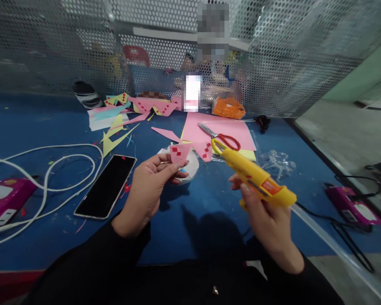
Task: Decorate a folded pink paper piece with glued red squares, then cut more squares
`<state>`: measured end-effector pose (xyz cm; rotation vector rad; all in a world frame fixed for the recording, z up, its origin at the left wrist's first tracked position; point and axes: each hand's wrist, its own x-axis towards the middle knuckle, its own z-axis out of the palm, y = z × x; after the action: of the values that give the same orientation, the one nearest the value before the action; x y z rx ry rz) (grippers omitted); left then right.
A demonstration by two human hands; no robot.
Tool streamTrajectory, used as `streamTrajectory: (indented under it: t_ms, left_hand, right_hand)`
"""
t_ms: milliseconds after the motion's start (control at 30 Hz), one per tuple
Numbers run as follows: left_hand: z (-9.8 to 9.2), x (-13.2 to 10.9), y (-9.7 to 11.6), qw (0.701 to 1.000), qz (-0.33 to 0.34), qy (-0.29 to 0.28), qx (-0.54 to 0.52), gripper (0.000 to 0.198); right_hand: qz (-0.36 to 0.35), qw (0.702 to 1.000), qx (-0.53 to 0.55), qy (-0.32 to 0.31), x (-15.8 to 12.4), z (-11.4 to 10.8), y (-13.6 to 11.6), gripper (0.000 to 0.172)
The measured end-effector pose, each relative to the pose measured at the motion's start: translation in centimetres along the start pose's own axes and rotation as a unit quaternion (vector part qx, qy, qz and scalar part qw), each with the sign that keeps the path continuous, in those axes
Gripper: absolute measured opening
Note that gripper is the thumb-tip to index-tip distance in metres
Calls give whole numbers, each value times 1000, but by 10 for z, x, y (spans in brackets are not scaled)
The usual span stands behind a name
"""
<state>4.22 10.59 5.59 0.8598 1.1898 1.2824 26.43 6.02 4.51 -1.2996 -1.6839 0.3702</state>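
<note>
Pinching a small pink paper piece point(178, 153) between thumb and fingertips, the left hand point(149, 186) holds it over the middle of the blue table point(209, 203), in front of a white round object point(192, 168) whose kind cannot be told. The right hand point(266, 216) is wrapped tight around a yellow glue gun point(254, 176), its nozzle near the paper. Red-handled scissors point(220, 136) lie on a pink sheet point(241, 129) toward the far edge. A black phone point(106, 186) lies just beside the left hand, on the side of the table's left edge.
</note>
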Motion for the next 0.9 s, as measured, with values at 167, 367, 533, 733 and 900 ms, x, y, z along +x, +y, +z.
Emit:
streamTrajectory:
  t_ms: [167, 367, 533, 733, 900]
  left_hand:
    - [0, 0, 12, 999, 5, 38, -6, 25]
    - [-7, 0, 16, 998, 7, 60, -22, 18]
    - [-16, 0, 18, 996, 16, 83, -35, 18]
    - [-19, 0, 16, 997, -3, 81, -16, 18]
    - [-18, 2, 10, 993, -55, 93, -54, 22]
  right_hand:
    - [54, 972, -226, 25, 25, -54, 38, 25]
    - [68, 894, -444, 10, 60, -93, 95, 12]
    - [63, 884, -462, -28, 68, -100, 122, 13]
    - [59, 891, -442, -82, 66, -103, 126, 25]
    - [61, 882, -455, -110, 65, -108, 134, 23]
